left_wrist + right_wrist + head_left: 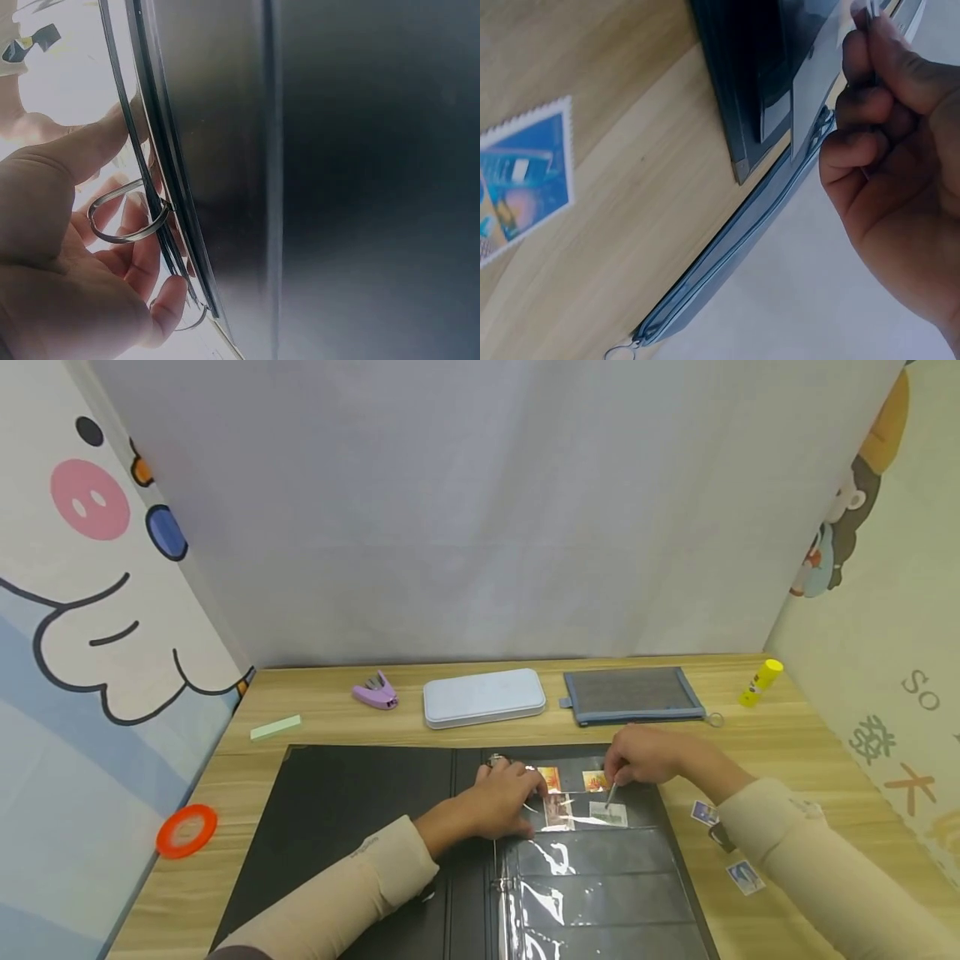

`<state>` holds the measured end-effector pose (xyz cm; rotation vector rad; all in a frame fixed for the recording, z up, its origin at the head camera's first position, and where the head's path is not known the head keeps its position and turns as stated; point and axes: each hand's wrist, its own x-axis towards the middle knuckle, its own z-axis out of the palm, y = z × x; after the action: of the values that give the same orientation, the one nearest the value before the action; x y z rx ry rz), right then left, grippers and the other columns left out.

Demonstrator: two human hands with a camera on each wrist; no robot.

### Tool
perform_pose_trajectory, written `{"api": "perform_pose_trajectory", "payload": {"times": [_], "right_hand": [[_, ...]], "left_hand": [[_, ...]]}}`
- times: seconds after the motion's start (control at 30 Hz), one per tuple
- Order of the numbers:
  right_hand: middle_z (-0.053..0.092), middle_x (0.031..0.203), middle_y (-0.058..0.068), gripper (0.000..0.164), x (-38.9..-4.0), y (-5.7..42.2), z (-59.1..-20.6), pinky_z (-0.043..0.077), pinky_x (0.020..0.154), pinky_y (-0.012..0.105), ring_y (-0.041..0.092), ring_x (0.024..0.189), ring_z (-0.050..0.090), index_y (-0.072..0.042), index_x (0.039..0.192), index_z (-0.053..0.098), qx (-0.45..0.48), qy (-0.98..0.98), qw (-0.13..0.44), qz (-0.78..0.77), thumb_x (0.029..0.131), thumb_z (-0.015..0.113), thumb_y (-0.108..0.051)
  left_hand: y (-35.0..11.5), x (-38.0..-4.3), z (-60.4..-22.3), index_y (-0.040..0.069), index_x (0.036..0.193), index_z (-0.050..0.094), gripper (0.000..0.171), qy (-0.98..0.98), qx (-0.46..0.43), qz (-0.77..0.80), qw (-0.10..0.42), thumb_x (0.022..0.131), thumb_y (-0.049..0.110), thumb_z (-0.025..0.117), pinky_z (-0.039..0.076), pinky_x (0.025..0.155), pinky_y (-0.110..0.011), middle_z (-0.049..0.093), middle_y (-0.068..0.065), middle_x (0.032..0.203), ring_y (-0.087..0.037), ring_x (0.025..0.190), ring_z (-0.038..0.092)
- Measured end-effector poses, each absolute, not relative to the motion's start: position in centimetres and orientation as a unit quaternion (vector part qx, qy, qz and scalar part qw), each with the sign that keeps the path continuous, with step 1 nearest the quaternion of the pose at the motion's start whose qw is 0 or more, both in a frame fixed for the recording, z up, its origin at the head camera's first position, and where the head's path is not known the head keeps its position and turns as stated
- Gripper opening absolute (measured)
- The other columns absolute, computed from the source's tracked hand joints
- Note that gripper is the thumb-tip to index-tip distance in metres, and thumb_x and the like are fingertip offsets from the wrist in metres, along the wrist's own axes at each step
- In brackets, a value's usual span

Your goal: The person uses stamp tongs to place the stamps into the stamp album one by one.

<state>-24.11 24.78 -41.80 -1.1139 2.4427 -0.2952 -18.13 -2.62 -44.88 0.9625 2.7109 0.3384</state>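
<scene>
Currently, on one album (360,802) with four stamps (611,815), tweezers (611,794) are pinched by the right hand (640,756), the left hand (497,802) spread.

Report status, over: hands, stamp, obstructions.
Right hand pinching thin metal tool, tip at pale stamp, second pocket row from top. Left hand on album page. Glare streaks across lower pockets.

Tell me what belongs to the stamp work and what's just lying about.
Stamp work:
- black binder
- stamps in its pockets
- thin metal tool in the right hand
- loose stamps, probably

Lying about:
- orange ring
- pale green strip
- purple gadget
- pale blue case
- grey pouch
- yellow glue stick
</scene>
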Motion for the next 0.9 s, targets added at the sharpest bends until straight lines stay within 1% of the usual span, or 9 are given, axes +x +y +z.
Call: {"api": "perform_pose_trajectory", "payload": {"times": [0.17, 0.3, 0.43, 0.5, 0.57, 0.63, 0.73, 0.9], "right_hand": [[0.065, 0.071, -0.015, 0.015, -24.0, 24.3, -42.0, 0.045, 0.065, 0.021, -0.004, 0.065, 0.05, -0.02, 0.076, 0.071, -0.423, 0.877, 0.205, -0.097, 0.082, 0.068, -0.007], [0.065, 0.071, -0.016, 0.014, -23.9, 24.3, -41.9, 0.045, 0.065, 0.02, -0.004, 0.065, 0.051, -0.021, 0.075, 0.071, -0.422, 0.878, 0.204, -0.093, 0.081, 0.069, -0.008], [0.065, 0.075, -0.015, 0.014, -24.0, 25.2, -41.6, 0.045, 0.065, 0.021, -0.002, 0.067, 0.051, -0.021, 0.08, 0.071, -0.39, 0.887, 0.219, -0.114, 0.085, 0.067, -0.009], [0.065, 0.077, -0.014, 0.013, -24.1, 26.1, -41.4, 0.044, 0.065, 0.022, -0.002, 0.068, 0.05, -0.021, 0.084, 0.071, -0.368, 0.896, 0.216, -0.127, 0.088, 0.065, -0.011], [0.066, 0.08, -0.011, 0.011, -24.1, 27.4, -41.0, 0.043, 0.065, 0.022, -0.001, 0.068, 0.049, -0.021, 0.087, 0.071, -0.348, 0.906, 0.198, -0.137, 0.09, 0.063, -0.014], [0.067, 0.081, -0.008, 0.01, -24.1, 28.9, -40.7, 0.042, 0.064, 0.023, -0.001, 0.067, 0.048, -0.02, 0.09, 0.071, -0.332, 0.914, 0.178, -0.15, 0.091, 0.062, -0.014], [0.069, 0.083, -0.005, 0.011, -23.9, 31.3, -40.4, 0.043, 0.064, 0.022, 0.0, 0.068, 0.049, -0.018, 0.091, 0.071, -0.302, 0.924, 0.162, -0.169, 0.091, 0.062, -0.013], [0.072, 0.091, -0.008, 0.01, -22.7, 34.9, -41.0, 0.049, 0.071, 0.022, -0.003, 0.077, 0.056, -0.02, 0.092, 0.071, -0.272, 0.932, 0.164, -0.172, 0.091, 0.063, -0.016]], "left_hand": [[-2.6, -18.1, -44.8, 0.029, 0.115, 0.055, 0.049, 0.93, 0.329, 0.113, 0.121, 0.073, 0.04, 0.08, 0.032, 0.081, -0.035, 0.057, 0.006, 0.112, -0.019, 0.112, 0.047], [-2.5, -18.0, -44.6, 0.029, 0.115, 0.056, 0.049, 0.93, 0.327, 0.113, 0.121, 0.073, 0.039, 0.08, 0.032, 0.081, -0.035, 0.057, 0.005, 0.111, -0.02, 0.113, 0.047], [-2.5, -17.8, -44.3, 0.028, 0.119, 0.056, 0.049, 0.931, 0.327, 0.108, 0.123, 0.076, 0.04, 0.078, 0.033, 0.084, -0.036, 0.057, 0.003, 0.119, -0.022, 0.117, 0.046], [-2.5, -17.6, -44.1, 0.028, 0.124, 0.056, 0.051, 0.93, 0.33, 0.105, 0.123, 0.078, 0.04, 0.076, 0.034, 0.086, -0.038, 0.056, 0.001, 0.125, -0.023, 0.119, 0.045], [-2.4, -17.4, -43.9, 0.027, 0.127, 0.055, 0.052, 0.929, 0.336, 0.101, 0.117, 0.08, 0.04, 0.073, 0.034, 0.089, -0.04, 0.055, -0.001, 0.128, -0.024, 0.122, 0.045], [-2.4, -17.0, -43.7, 0.026, 0.129, 0.054, 0.054, 0.929, 0.342, 0.09, 0.106, 0.081, 0.041, 0.071, 0.035, 0.091, -0.043, 0.055, -0.001, 0.127, -0.024, 0.122, 0.045], [-2.4, -16.1, -43.4, 0.026, 0.131, 0.054, 0.055, 0.931, 0.348, 0.065, 0.091, 0.081, 0.044, 0.07, 0.035, 0.09, -0.043, 0.055, 0.0, 0.124, -0.022, 0.119, 0.045], [-2.6, -14.7, -43.1, 0.026, 0.13, 0.056, 0.057, 0.929, 0.356, 0.038, 0.093, 0.08, 0.047, 0.071, 0.035, 0.087, -0.04, 0.056, 0.003, 0.12, -0.018, 0.111, 0.045]]}}
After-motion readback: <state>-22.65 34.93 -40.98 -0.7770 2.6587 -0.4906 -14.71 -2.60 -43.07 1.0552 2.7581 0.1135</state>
